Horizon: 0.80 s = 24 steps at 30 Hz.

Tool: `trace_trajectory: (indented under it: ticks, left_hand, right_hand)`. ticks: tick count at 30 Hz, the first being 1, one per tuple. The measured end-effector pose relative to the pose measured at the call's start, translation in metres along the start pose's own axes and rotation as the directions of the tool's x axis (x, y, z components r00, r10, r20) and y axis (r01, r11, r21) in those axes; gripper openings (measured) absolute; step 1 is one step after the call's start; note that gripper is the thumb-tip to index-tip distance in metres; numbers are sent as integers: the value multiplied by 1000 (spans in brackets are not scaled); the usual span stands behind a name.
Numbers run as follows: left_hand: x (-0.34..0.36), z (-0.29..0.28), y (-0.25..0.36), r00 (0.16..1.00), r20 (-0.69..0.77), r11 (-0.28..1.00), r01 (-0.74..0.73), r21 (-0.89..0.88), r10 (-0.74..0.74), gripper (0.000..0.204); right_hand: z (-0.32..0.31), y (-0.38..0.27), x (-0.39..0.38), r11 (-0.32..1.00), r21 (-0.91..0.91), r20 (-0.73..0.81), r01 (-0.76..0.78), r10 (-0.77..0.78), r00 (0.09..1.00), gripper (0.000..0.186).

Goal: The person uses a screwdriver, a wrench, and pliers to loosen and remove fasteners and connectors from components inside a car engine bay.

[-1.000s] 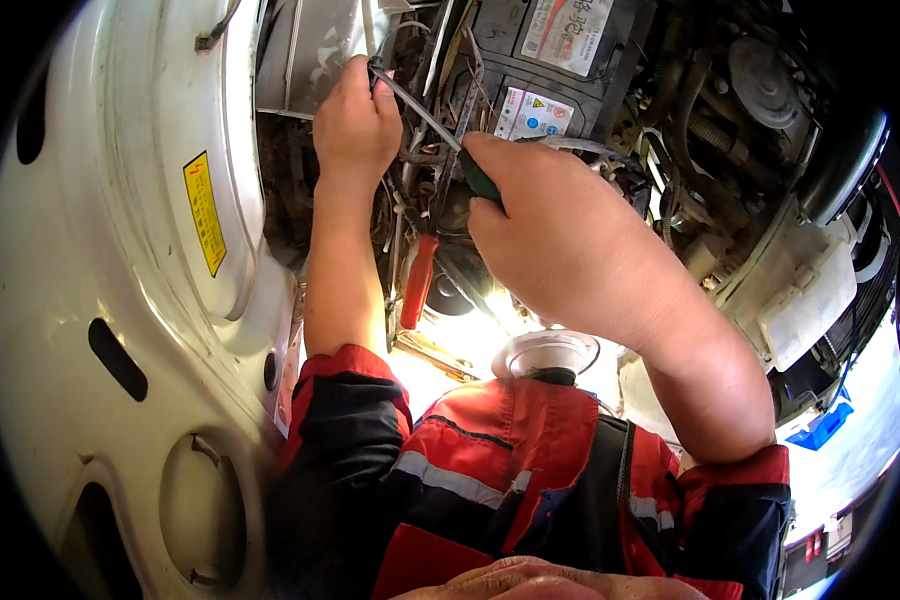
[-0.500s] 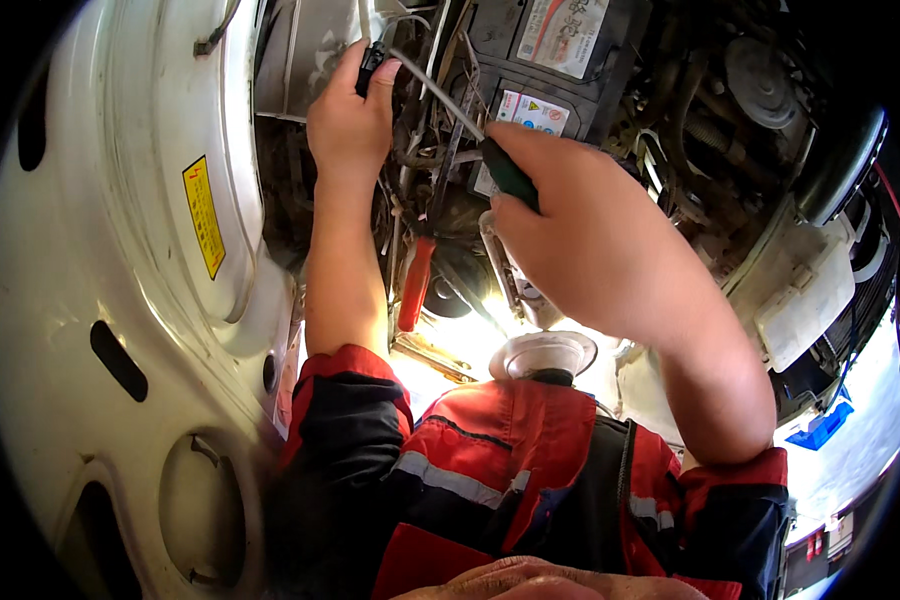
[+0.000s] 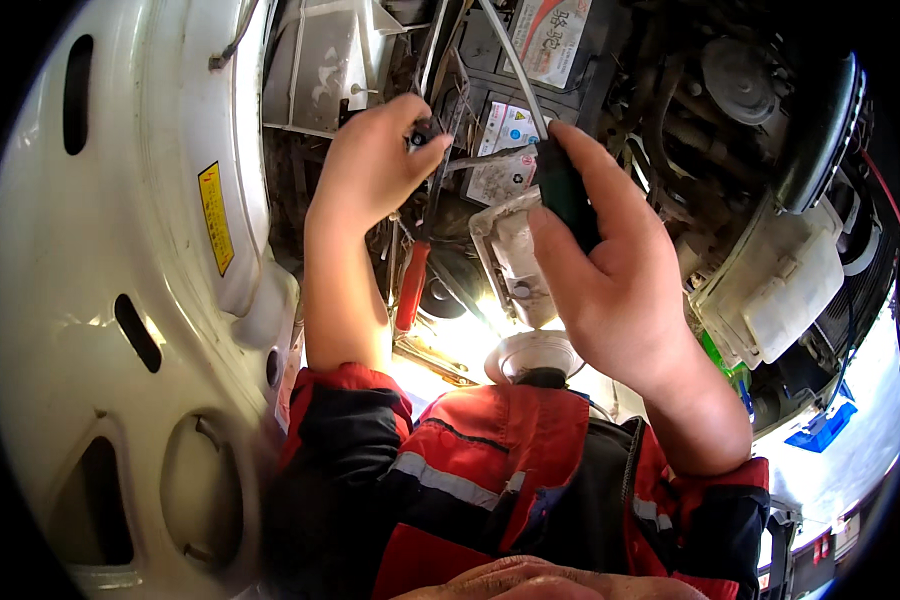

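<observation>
Right grip [image 3: 618, 272] wrapping screwdriver [image 3: 564, 190] (dark-handled), left grip [image 3: 368, 160] pinching black part [image 3: 425, 132]

At 9 o'clock, the white curved body panel [image 3: 110, 260] is smooth, glossy painted metal; its yellow rectangular label [image 3: 215, 218] is flat and smooth. At 11, the grey angular plate [image 3: 320, 85] looks like scuffed metal. Toward 1, the slim grey shaft [image 3: 515, 65] is smooth metal with a sheen. Near the centre, the red slender handle [image 3: 412, 288] looks like shiny plastic. At 3, the off-white box-shaped cover [image 3: 795, 300] appears to be dull plastic. At 6, the red-and-black jacket [image 3: 540, 430] is creased matt cloth.
</observation>
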<state>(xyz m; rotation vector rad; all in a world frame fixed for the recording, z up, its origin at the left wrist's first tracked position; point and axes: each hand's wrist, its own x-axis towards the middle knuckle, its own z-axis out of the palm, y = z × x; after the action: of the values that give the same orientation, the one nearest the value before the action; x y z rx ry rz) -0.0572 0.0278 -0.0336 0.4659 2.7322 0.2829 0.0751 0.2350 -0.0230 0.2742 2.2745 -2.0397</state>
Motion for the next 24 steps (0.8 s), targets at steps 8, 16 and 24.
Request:
trace_trajectory:
  ticks: [8,16,24]
  left_hand:
    - [-26,24,-8,942,-332,971,-40,-237,-42,30]
    - [-49,16,14,655,-709,654,-420,-629,-262,25]
    - [-143,13,151,950,206,184,165,-969,233,45]
  right_hand:
    - [-10,-3,-20,1000,17,-38,5,-4,999,53]
    - [-26,-20,-74,989,-5,-132,148,-147,980,60]
    - [-48,-12,-154,934,32,-107,357,-352,930,67]
